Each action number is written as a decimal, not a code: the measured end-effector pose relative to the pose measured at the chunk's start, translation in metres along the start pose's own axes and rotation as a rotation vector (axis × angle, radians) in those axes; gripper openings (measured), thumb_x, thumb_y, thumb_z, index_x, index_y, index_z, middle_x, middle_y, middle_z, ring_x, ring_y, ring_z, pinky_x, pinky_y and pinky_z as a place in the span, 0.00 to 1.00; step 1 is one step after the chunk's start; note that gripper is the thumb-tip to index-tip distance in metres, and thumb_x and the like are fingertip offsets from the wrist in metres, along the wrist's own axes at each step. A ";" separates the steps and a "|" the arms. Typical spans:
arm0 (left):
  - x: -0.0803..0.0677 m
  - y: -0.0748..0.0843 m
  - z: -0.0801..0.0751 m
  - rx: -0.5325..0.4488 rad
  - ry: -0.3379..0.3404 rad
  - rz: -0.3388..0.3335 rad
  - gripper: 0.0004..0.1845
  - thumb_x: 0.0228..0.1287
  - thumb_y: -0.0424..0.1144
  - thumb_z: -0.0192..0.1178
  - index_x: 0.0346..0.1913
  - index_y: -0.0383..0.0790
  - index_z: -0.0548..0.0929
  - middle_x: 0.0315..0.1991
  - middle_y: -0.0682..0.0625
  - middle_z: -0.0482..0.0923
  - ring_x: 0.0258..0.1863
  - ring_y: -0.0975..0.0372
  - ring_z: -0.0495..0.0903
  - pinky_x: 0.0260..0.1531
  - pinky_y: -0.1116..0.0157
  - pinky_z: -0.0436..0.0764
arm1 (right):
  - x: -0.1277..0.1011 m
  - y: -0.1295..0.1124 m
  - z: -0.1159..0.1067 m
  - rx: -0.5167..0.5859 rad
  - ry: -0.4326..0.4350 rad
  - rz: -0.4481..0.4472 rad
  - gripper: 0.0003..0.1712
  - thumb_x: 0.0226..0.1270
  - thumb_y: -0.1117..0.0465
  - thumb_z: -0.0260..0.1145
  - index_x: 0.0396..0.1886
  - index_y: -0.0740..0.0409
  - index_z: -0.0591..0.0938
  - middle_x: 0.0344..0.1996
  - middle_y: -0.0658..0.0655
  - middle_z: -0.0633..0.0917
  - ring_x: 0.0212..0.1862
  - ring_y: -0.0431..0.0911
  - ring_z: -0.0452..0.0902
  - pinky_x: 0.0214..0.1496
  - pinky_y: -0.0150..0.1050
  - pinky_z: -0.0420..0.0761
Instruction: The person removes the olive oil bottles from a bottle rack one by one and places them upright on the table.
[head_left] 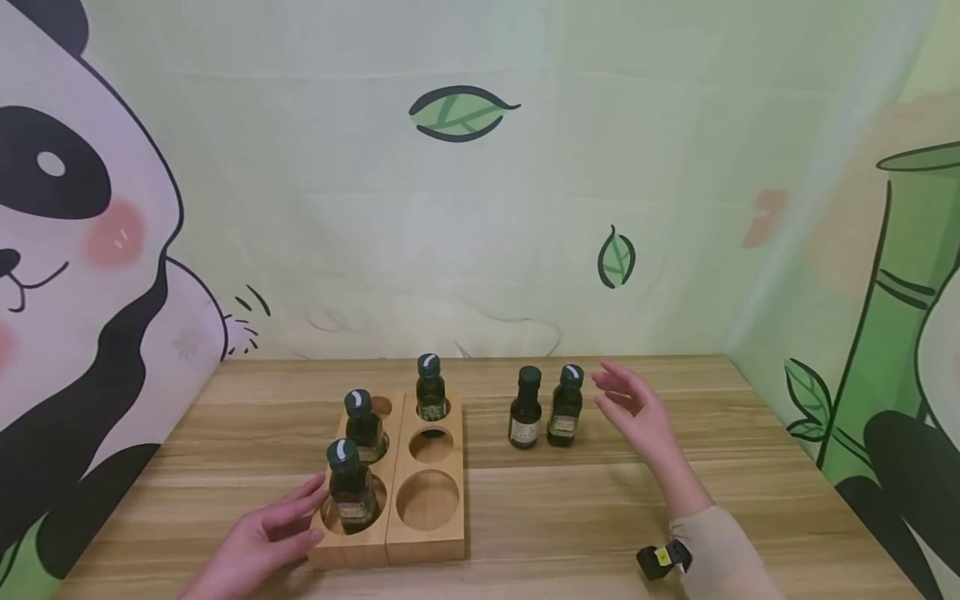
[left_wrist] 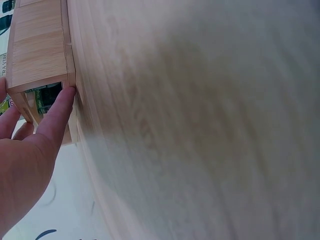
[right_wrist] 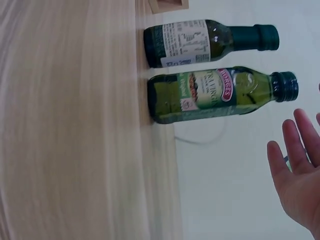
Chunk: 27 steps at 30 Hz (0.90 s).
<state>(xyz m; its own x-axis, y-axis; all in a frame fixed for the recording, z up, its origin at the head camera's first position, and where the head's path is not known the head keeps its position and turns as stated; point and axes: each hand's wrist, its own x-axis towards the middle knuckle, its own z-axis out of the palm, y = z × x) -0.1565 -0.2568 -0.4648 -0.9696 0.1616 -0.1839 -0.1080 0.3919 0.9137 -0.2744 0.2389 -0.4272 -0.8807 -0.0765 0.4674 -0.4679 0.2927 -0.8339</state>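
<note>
My left hand (head_left: 258,537) rests its extended fingers against the left side of a wooden bottle rack (head_left: 425,548). In the left wrist view, a fingertip touches the edge of the rack (left_wrist: 39,55). Three dark-capped bottles stand in its round holes: a front-left one (head_left: 351,492), another behind it (head_left: 365,433), and one at the back right (head_left: 431,392). On the table to the right are a slim-necked dark bottle (head_left: 525,412) and a green olive oil bottle (head_left: 566,408). My right hand (head_left: 637,412), fingers apart and holding nothing, hovers just right of the olive oil bottle.
The wood-grain table (head_left: 570,517) reaches back to a pale green cloth backdrop (head_left: 360,208) printed with pandas, leaves and bamboo. The rack's right row has two unfilled holes, the larger hole (head_left: 427,500) in front. A small black device (head_left: 663,559) sits at the right sleeve (head_left: 712,546).
</note>
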 end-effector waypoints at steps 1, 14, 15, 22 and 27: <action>0.000 0.000 0.000 0.001 -0.003 0.006 0.31 0.66 0.45 0.66 0.68 0.35 0.73 0.75 0.40 0.57 0.69 0.40 0.64 0.53 0.57 0.81 | 0.000 -0.002 0.000 -0.007 0.007 0.001 0.30 0.67 0.70 0.67 0.68 0.64 0.72 0.56 0.66 0.81 0.56 0.47 0.77 0.62 0.50 0.75; 0.000 -0.001 -0.001 0.001 -0.009 0.038 0.31 0.67 0.43 0.65 0.69 0.34 0.72 0.75 0.40 0.56 0.67 0.41 0.67 0.55 0.57 0.79 | -0.006 -0.026 0.010 -0.034 0.047 0.038 0.30 0.65 0.70 0.69 0.66 0.61 0.74 0.53 0.63 0.83 0.52 0.52 0.78 0.58 0.41 0.79; 0.000 -0.001 -0.001 0.002 -0.006 0.036 0.31 0.67 0.43 0.65 0.69 0.34 0.72 0.75 0.40 0.57 0.67 0.42 0.67 0.55 0.57 0.79 | -0.007 -0.028 0.011 -0.037 0.045 0.036 0.30 0.65 0.70 0.69 0.66 0.61 0.74 0.53 0.64 0.83 0.52 0.52 0.79 0.58 0.41 0.79; 0.000 -0.001 -0.001 0.001 0.002 0.012 0.31 0.66 0.45 0.66 0.68 0.35 0.73 0.75 0.41 0.57 0.67 0.42 0.68 0.55 0.56 0.79 | -0.010 -0.033 0.020 -0.001 0.024 0.002 0.29 0.64 0.71 0.69 0.66 0.64 0.74 0.51 0.65 0.84 0.51 0.54 0.80 0.54 0.32 0.79; 0.000 0.000 0.000 0.004 0.009 -0.004 0.32 0.65 0.46 0.67 0.68 0.36 0.74 0.75 0.41 0.58 0.66 0.42 0.69 0.55 0.55 0.79 | -0.012 -0.034 0.028 0.041 -0.008 -0.020 0.29 0.63 0.72 0.69 0.65 0.65 0.75 0.49 0.66 0.84 0.51 0.55 0.80 0.53 0.31 0.79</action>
<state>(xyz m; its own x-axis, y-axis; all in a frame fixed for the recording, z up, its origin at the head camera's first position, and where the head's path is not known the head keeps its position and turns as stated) -0.1569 -0.2572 -0.4652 -0.9710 0.1522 -0.1842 -0.1107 0.3965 0.9113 -0.2503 0.2030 -0.4127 -0.8716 -0.0892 0.4820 -0.4879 0.2522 -0.8357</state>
